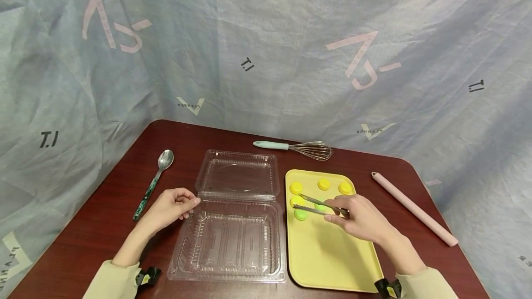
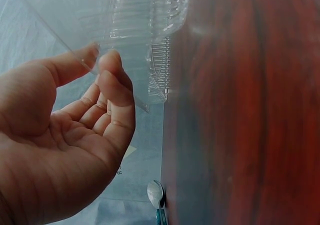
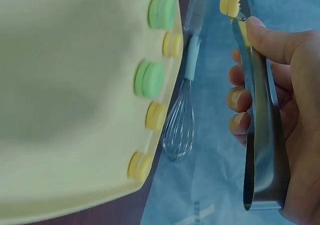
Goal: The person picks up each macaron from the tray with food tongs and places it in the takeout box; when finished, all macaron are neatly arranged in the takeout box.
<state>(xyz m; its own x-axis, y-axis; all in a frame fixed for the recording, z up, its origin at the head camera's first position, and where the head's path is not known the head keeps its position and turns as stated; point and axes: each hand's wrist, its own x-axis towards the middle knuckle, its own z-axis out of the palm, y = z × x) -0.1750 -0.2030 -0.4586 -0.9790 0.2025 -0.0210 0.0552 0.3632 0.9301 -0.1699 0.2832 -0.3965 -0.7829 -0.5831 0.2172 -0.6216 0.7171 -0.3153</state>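
Note:
My left hand (image 1: 172,209) pinches the rim of a clear plastic clamshell box (image 1: 232,239) between thumb and forefinger, at its left side near the hinge. The box lies unfolded, its lid (image 1: 237,174) toward the back. In my right hand (image 1: 363,220) I grip metal tongs (image 3: 265,130) over a yellow tray (image 1: 332,262). A yellow macaron (image 3: 230,1) is caught between the toothed tips of the tongs. Two green macarons, one of them nearer the front (image 1: 301,215), and three yellow macarons, one in the far left corner (image 1: 296,188), rest on the tray.
A whisk (image 1: 291,146) with a pale blue handle lies behind the box and tray. On the left is a spoon (image 1: 165,160) with a dark green patterned handle. A pink rolling pin (image 1: 415,209) lies right of the tray. Grey printed cloth (image 1: 266,59) hangs behind the table.

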